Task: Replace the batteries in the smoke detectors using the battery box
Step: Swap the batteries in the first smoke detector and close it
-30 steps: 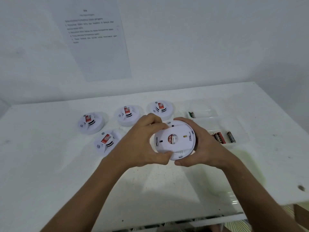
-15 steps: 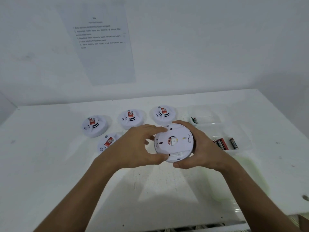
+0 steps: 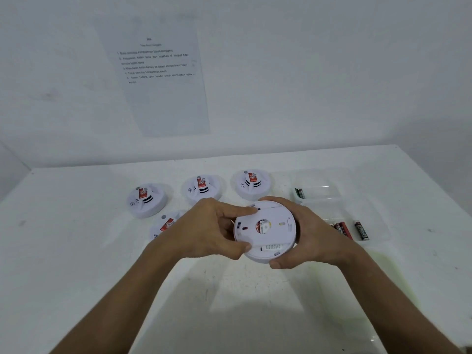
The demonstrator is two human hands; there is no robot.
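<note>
A round white smoke detector [image 3: 265,231] is held above the table with its back plate facing me. My left hand [image 3: 209,226] grips its left rim, index finger across the top edge and thumb at the lower edge. My right hand [image 3: 306,233] cups its right side, thumb under the bottom rim. Behind it a clear battery box [image 3: 332,198] lies open in two halves. Its far half holds one green battery [image 3: 299,193], and its near half holds several red and black batteries [image 3: 351,229].
Three white smoke detectors [image 3: 203,189] stand face up in a row at the back of the white table [image 3: 76,251]. Another detector [image 3: 166,224] lies half hidden behind my left hand. A printed instruction sheet [image 3: 155,75] hangs on the wall.
The detector has been turned a little between my hands and my left fingers have shifted along its rim. The camera has tilted, so the scene sits lower in view.
</note>
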